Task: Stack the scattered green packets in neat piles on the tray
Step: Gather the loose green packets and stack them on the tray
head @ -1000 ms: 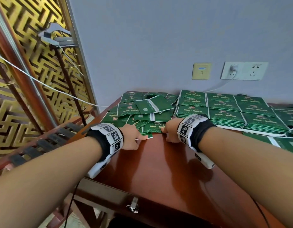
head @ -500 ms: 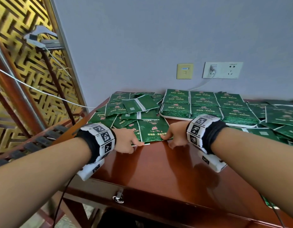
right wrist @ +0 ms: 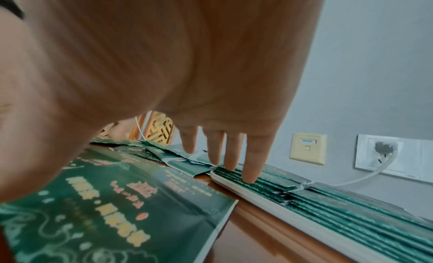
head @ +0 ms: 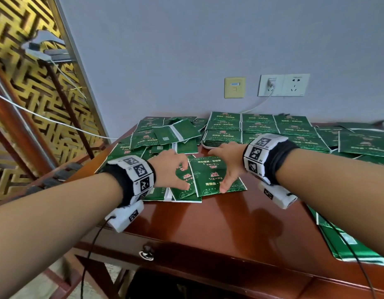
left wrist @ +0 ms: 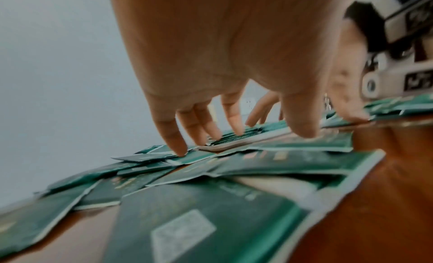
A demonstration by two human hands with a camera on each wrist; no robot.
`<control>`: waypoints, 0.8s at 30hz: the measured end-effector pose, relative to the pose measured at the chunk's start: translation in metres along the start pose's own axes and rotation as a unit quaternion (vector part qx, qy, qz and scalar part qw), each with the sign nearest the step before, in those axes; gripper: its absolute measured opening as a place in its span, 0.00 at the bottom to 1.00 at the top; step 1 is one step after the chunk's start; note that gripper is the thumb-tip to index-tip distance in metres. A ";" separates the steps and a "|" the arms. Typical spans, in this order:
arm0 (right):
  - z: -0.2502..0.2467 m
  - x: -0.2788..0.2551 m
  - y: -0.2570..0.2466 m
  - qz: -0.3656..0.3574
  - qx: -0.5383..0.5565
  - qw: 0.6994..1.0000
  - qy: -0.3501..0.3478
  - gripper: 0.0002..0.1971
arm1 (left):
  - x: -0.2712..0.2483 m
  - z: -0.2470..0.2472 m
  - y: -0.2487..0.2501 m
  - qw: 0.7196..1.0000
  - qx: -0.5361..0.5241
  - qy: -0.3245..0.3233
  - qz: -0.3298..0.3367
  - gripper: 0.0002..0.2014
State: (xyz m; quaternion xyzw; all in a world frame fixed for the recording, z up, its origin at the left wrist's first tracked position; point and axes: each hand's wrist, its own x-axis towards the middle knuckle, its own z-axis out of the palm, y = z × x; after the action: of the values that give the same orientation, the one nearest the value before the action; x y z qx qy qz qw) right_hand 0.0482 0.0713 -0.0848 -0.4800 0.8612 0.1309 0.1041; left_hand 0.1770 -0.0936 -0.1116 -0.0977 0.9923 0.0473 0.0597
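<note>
Two green packets (head: 210,175) lie overlapping on the red-brown table, nearest me. My left hand (head: 173,169) is spread over the left one (head: 183,184), thumb on it and fingers straight. My right hand (head: 224,167) is spread over the right packet, thumb tip on its near corner. In the left wrist view the left hand (left wrist: 269,131) points its straight fingers down just above the heap. The right wrist view shows straight fingers (right wrist: 251,174) near the white tray's rim (right wrist: 257,196). That tray (head: 210,147) holds neat piles (head: 257,126). A loose heap (head: 165,137) lies at the back left.
More green packets lie at the right (head: 363,143) and hang over the front right edge (head: 342,240). A plugged wall socket (head: 270,85) is behind the tray. A gold lattice screen (head: 25,83) stands on the left. Bare wood (head: 208,223) lies before my hands.
Both hands were curled at the packets' near edges; now they have opened and spread over them. The two nearest packets have slid toward me.
</note>
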 end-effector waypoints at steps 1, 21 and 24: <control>0.000 0.004 0.000 -0.001 0.002 1.000 -0.007 0.65 | 0.005 0.002 -0.003 0.999 0.019 -0.015 -0.029 0.38; 0.007 0.034 0.032 0.024 0.104 0.982 0.156 0.25 | 0.035 -0.010 -0.020 0.996 0.024 -0.041 -0.075 0.41; -0.003 0.024 0.042 0.027 0.140 0.978 0.152 0.27 | 0.037 -0.024 -0.025 0.998 0.006 0.031 -0.052 0.14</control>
State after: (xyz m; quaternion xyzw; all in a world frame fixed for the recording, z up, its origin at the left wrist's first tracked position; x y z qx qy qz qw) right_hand -0.0001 0.0721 -0.0846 -0.4519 0.8891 -0.0631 0.0347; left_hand 0.1434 -0.1275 -0.0944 -0.1501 0.9875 0.0354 0.0317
